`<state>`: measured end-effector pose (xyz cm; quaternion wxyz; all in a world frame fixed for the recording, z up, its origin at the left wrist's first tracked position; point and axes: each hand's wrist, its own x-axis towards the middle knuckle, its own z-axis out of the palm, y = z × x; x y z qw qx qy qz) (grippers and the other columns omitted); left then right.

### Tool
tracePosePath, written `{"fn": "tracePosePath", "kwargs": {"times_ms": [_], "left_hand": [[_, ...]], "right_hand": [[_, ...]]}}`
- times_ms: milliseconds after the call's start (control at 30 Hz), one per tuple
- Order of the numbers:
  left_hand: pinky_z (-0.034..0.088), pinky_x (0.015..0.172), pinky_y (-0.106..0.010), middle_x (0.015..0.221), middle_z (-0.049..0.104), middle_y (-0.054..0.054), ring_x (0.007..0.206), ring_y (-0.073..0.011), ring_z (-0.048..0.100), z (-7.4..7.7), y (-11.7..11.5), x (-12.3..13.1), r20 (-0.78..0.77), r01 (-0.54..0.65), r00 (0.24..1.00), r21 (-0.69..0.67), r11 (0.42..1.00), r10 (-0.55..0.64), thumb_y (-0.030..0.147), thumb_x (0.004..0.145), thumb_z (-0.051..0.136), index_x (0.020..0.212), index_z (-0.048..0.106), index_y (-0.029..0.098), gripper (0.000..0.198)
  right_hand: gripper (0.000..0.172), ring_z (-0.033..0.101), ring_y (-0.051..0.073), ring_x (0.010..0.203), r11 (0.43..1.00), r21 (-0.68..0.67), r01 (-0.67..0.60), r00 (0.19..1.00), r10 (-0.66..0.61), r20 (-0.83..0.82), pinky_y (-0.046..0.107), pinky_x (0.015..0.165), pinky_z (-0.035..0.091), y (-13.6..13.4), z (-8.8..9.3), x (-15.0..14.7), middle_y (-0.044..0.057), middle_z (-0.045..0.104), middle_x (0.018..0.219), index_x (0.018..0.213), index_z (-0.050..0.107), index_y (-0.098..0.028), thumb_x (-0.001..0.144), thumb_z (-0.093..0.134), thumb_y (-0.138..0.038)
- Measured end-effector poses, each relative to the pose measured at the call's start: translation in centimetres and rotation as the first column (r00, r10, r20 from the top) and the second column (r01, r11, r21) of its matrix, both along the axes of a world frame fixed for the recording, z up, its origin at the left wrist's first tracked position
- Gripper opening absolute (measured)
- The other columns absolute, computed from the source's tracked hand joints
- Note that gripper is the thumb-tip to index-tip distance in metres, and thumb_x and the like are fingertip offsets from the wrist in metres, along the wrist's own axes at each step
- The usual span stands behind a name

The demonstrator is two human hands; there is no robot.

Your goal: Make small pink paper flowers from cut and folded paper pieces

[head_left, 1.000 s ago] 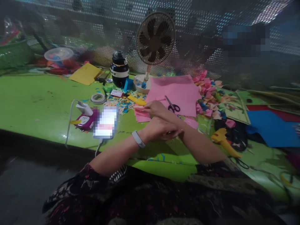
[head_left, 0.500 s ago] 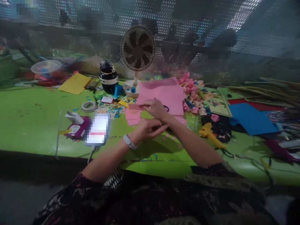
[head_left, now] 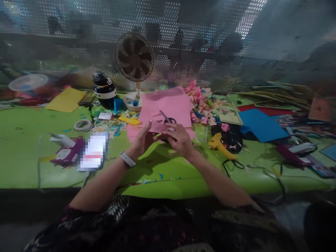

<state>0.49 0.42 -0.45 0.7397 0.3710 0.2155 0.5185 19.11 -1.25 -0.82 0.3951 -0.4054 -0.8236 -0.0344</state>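
Observation:
Between my two hands is a small piece of pink paper (head_left: 157,127), held up over the table. My left hand (head_left: 142,141) pinches its left end, thumb uppermost. The fingers of my right hand (head_left: 180,140) are closed on its right end. Just beyond it, scissors (head_left: 169,120) with dark handles lie on a large pink sheet (head_left: 165,99). Smaller pink paper pieces (head_left: 132,132) rest on the table, partly hidden behind my left hand.
A fan (head_left: 135,59) and a black bottle (head_left: 105,91) stand at the back. Folded paper pieces (head_left: 202,99) are heaped to the right, near a yellow glue gun (head_left: 222,146) and blue sheet (head_left: 259,124). A phone (head_left: 93,151) and tape roll (head_left: 83,125) lie left.
My right hand has come back from the left, where it held pink paper, and the crossed arms have parted. Both hands now meet on a pink piece. The view has swung right.

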Motion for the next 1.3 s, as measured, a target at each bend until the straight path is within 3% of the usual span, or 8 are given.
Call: {"fn": "tracePosePath", "kwargs": {"times_ms": [200,400,667,1300], "left_hand": [[0.054,0.089,-0.029,0.111,0.075,-0.005,0.096,-0.0161,0.070,-0.4,-0.4,0.3,-0.092,-0.025,0.995,0.082,0.996,0.032,0.022,0.069,0.087,0.116,0.070,0.022,0.050],[0.055,0.087,-0.029,0.098,0.077,-0.005,0.086,-0.0149,0.072,-0.5,-0.3,0.6,-0.111,-0.078,0.990,0.062,0.995,0.084,0.026,0.072,0.086,0.112,0.071,0.019,0.044],[0.056,0.075,-0.023,0.100,0.077,-0.003,0.083,-0.0121,0.071,-0.5,-0.4,0.6,-0.109,-0.079,0.990,0.093,0.993,0.089,0.029,0.072,0.086,0.115,0.070,0.022,0.046],[0.059,0.079,-0.028,0.104,0.077,-0.005,0.090,-0.0167,0.072,-0.7,-0.4,0.6,-0.130,-0.077,0.987,0.097,0.992,0.089,0.030,0.075,0.084,0.121,0.069,0.023,0.049]], "right_hand": [[0.013,0.061,0.025,0.118,1.000,0.010,0.016,0.983,-0.014,-0.183,0.048,0.101,0.051,-0.6,0.2,-0.5,0.010,0.068,0.122,0.098,0.071,-0.025,0.096,0.059,-0.029],[0.013,0.062,0.025,0.117,0.998,-0.053,0.026,0.964,-0.039,-0.262,0.048,0.101,0.051,-0.7,0.0,-0.9,0.011,0.068,0.118,0.095,0.067,-0.024,0.096,0.057,-0.033],[0.014,0.064,0.024,0.111,0.997,-0.072,0.024,0.934,-0.048,-0.354,0.048,0.098,0.052,-0.7,0.0,-1.0,0.011,0.069,0.111,0.088,0.061,-0.024,0.097,0.055,-0.034],[0.016,0.067,0.023,0.100,0.993,-0.116,-0.001,0.915,-0.046,-0.402,0.044,0.090,0.054,-0.5,0.0,-1.1,0.008,0.072,0.100,0.083,0.057,-0.024,0.095,0.056,-0.036]]}}
